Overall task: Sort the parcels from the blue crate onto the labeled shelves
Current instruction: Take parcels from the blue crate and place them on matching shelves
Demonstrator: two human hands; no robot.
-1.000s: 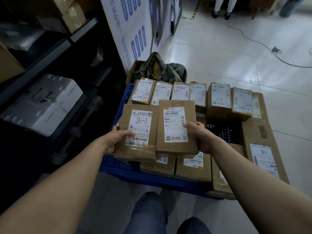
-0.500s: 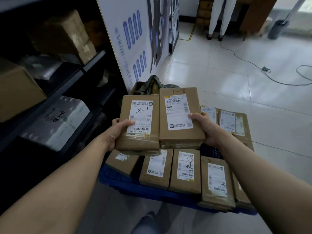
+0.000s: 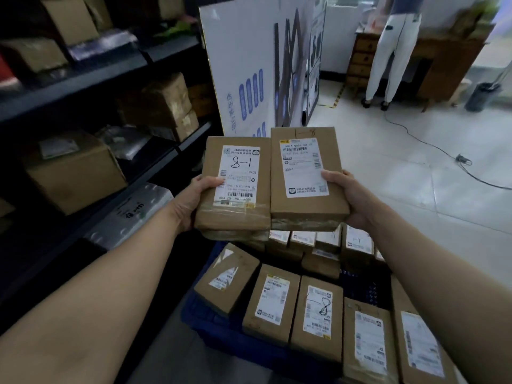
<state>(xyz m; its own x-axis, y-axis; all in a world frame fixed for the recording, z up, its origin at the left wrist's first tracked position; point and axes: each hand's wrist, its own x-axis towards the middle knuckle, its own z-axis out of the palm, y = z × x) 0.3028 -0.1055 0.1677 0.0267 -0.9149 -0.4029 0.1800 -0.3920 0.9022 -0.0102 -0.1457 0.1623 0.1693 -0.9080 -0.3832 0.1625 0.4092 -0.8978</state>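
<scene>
My left hand (image 3: 194,198) grips a brown parcel (image 3: 235,187) with "8-1" handwritten on its white label, thumb on top; a second parcel edge shows beneath it. My right hand (image 3: 346,195) grips another brown parcel (image 3: 304,176) marked "1-8" at its top edge. Both parcels are held side by side, chest high, above the blue crate (image 3: 221,328). The crate on the floor holds several labelled brown parcels (image 3: 315,314). Dark shelves (image 3: 97,76) stand to my left.
The shelves carry cardboard boxes (image 3: 74,173) and a white plastic-wrapped pack (image 3: 133,214). A white printed board (image 3: 249,65) stands behind the crate. A person in white trousers (image 3: 390,56) stands at a wooden desk far back. A cable (image 3: 443,159) runs across the tiled floor.
Both hands have lifted the two parcels up from the crate to chest height. My view has risen, showing more of the shelves and the room.
</scene>
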